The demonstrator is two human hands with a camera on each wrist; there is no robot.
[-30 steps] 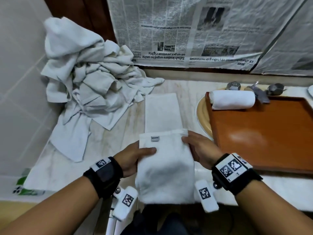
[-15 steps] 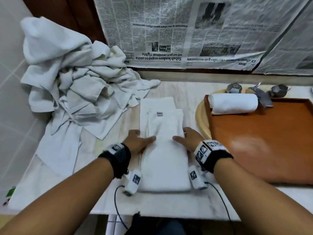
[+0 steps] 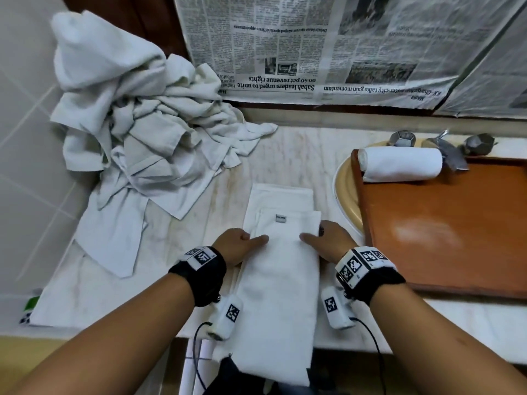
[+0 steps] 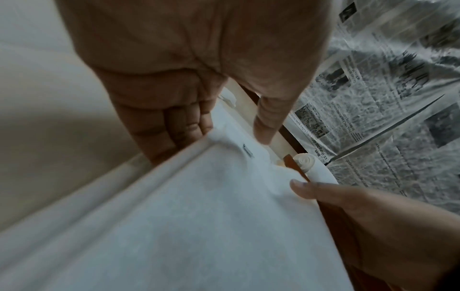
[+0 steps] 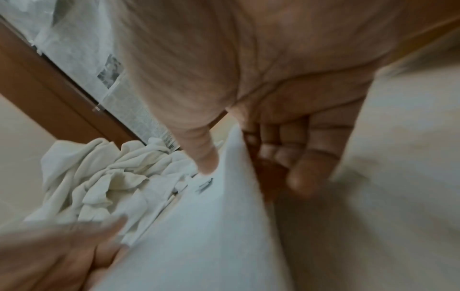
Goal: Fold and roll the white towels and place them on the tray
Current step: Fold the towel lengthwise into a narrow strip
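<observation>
We are looking at a pale marble counter (image 3: 299, 155); a heap of crumpled white towels (image 3: 142, 132) is lying at its far left; a folded white towel (image 3: 281, 269) is lying flat at the middle, its near end hanging over the front edge; a wooden tray (image 3: 456, 252) is sitting at the right, partly covering a yellow basin (image 3: 346, 192).

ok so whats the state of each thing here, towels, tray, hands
folded towel: lies flat on the counter, near end folded over, both hands on its edges
rolled towel: rolled, lying on the tray
towel pile: unfolded, crumpled
tray: holds one roll
left hand: pinches the towel's left edge
right hand: pinches the right edge
</observation>
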